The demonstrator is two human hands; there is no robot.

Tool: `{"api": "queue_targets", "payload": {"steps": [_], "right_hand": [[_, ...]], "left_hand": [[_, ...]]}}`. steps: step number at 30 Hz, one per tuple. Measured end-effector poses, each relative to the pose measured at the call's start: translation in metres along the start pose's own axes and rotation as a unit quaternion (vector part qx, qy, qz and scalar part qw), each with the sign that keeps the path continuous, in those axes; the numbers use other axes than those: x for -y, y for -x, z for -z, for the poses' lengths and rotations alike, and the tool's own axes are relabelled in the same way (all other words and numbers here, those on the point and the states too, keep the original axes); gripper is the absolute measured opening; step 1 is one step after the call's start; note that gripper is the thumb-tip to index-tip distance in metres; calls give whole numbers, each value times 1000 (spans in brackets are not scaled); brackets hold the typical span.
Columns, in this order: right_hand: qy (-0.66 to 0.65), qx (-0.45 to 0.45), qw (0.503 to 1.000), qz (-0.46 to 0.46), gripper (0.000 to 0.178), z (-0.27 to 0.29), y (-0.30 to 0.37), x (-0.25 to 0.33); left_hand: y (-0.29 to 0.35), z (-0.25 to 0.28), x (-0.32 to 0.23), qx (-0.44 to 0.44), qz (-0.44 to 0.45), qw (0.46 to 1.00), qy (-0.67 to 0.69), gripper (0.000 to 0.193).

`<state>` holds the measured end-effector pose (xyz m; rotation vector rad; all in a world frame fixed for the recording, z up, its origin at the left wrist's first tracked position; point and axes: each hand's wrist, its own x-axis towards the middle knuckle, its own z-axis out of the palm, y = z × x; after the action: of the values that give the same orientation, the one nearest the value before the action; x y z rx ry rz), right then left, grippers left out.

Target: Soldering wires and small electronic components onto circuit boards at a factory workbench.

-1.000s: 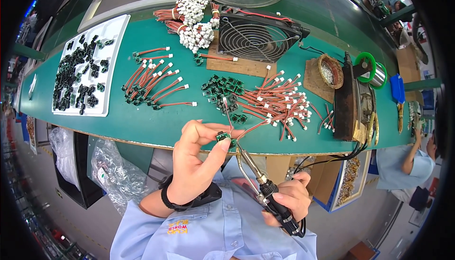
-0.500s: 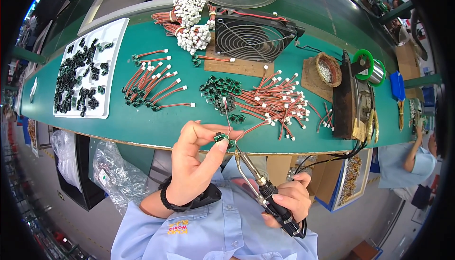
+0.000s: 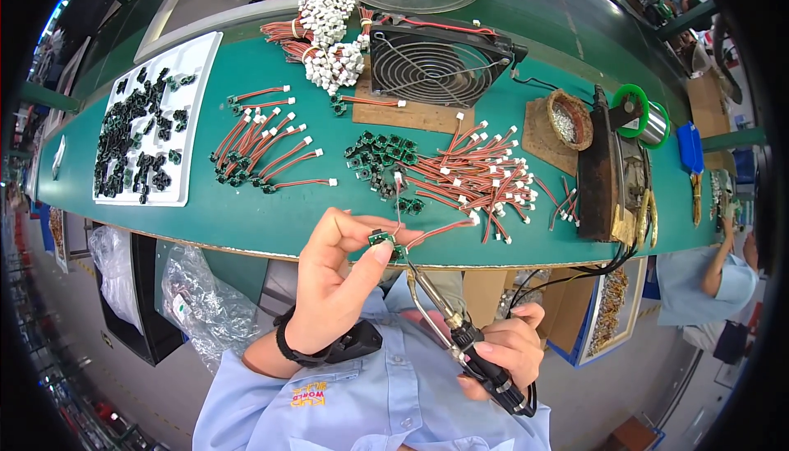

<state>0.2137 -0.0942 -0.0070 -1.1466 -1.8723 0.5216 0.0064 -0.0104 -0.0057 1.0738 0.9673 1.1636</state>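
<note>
My left hand (image 3: 333, 283) pinches a small green circuit board (image 3: 380, 238) between thumb and fingers, just in front of the table's near edge. A second small green board sits against it on the right. One wire with a white plug (image 3: 399, 178) rises from the boards, and a red-brown wire pair (image 3: 440, 231) runs off to the right. In my right hand (image 3: 514, 348) is a soldering iron (image 3: 450, 317) with a thin metal feed tube alongside. Its tip points up-left, close to the right-hand board; whether it touches, I cannot tell.
Beyond my hands lie wired boards (image 3: 485, 176) and a cluster of black-and-green parts (image 3: 382, 151). A white tray (image 3: 193, 122) of parts stands left. Around the back and right are a fan (image 3: 440, 65), a bowl (image 3: 569, 118), a solder spool (image 3: 653, 125) and a dark metal stand (image 3: 596, 180).
The wire pair's white plug has swung slightly right and down. My right hand and the soldering iron have shifted a little; my left hand still grips the board.
</note>
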Motion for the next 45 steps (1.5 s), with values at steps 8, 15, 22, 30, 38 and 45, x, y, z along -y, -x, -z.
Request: {"api": "queue_targets", "payload": {"steps": [8,15,22,30,38,45], "right_hand": [[6,-165,986,31,53,3,21,-15],[19,-281,958,-64,54,-11,22,-22],[-9,-228,971,-71,51,-17,17,-26],[-3,-245,964,-104,49,-20,19,-28],[-68,-282,950,-113,48,-21,23,-23],[-83,-250,951,-161,45,-10,19,-34]], "left_hand": [[-3,9,-5,19,74,988,134,8],[-24,89,-8,-160,-1,975,-151,11],[-16,133,-1,-256,59,900,-347,23],[-43,134,-55,-40,-187,742,-642,70],[-109,128,-54,196,68,532,-821,120],[-118,135,-48,189,68,530,-824,92]]}}
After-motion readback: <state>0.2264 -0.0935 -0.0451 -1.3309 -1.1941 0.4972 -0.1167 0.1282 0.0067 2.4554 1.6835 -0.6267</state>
